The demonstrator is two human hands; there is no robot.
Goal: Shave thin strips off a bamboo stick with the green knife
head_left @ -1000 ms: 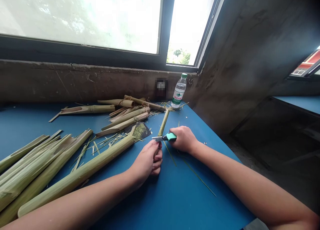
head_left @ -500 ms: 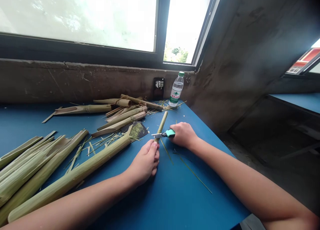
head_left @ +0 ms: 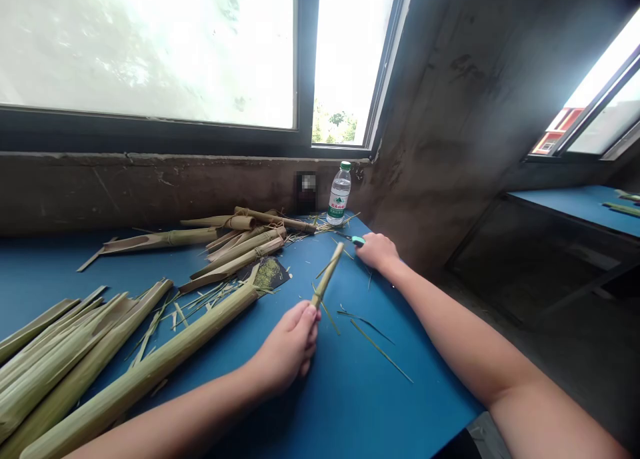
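Near the middle of the blue table, my left hand is closed around the lower end of a bamboo strip, which tilts up and away from me. My right hand grips a utility knife with a turquoise handle farther off, by the table's right edge. The knife's blade points left and is apart from the strip. Thin bamboo slivers lie on the table below the two hands.
Split bamboo lengths and a long bamboo pole cover the left side. More bamboo pieces lie behind, beside a dark card with shavings. A water bottle stands at the far corner, near the wall.
My right hand has drawn the knife off the strip, moving it away from me and to the right. My left hand still holds the strip. The whole view has shifted slightly.
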